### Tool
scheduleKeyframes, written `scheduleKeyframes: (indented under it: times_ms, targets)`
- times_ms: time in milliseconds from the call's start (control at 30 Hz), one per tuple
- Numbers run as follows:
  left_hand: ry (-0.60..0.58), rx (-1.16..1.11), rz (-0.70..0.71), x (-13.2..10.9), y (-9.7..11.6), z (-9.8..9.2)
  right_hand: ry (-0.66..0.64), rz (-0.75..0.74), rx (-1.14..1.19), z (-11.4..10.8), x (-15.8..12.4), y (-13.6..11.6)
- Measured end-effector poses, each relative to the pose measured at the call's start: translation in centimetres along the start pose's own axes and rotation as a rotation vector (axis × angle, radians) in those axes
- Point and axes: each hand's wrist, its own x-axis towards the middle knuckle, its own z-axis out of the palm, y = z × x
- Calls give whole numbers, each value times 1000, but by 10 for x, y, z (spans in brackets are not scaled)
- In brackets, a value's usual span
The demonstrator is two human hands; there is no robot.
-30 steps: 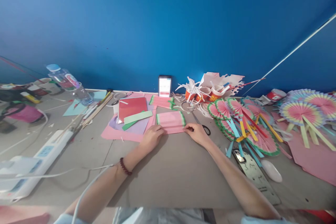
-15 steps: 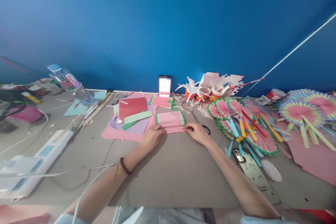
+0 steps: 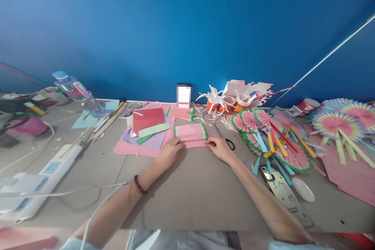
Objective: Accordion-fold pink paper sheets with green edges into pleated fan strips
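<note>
A pink sheet of paper (image 3: 191,133) with green and white side edges lies on the table in front of me, a crease running along its near edge. My left hand (image 3: 172,150) pinches its near left corner, thumb and fingers pressed together. At the near right corner, my right hand (image 3: 218,147) grips the paper between thumb and forefinger. Just past the right hand lie scissors (image 3: 230,144) with black handles, partly hidden by the hand. Behind the sheet is a pleated pink and green paper strip (image 3: 181,113).
Red, green and purple papers (image 3: 148,120) lie to the left, with wooden sticks (image 3: 109,122) and a power strip (image 3: 48,179) farther out. Paper fans (image 3: 295,156), a patterned phone case (image 3: 285,193) and a white mouse (image 3: 303,190) are on the right. Paper cups (image 3: 227,104) and a phone (image 3: 184,95) stand behind.
</note>
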Motion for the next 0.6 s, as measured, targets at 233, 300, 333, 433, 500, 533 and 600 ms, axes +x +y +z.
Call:
scheduleKeyframes:
  times_ms: [233, 300, 333, 433, 500, 533, 600]
  targets:
    - [-85, 219, 66, -1, 10, -10, 43, -12, -16, 3, -2, 2]
    - [-101, 265, 81, 0, 13, -13, 48, -19, -39, 2, -1, 3]
    - [-112, 289, 90, 0, 14, -14, 47, -25, -50, 2, -1, 3]
    - [-150, 354, 123, 0, 18, -16, 43, -51, -82, 1, 0, 4]
    - [-161, 366, 128, -1, 19, -17, 48, -72, -101, 2, -1, 5]
    - [-156, 358, 124, -1, 17, -17, 54, -82, -111, 2, -1, 5]
    - [-134, 314, 113, -2, 12, -16, 67, -99, -125, 3, -2, 6]
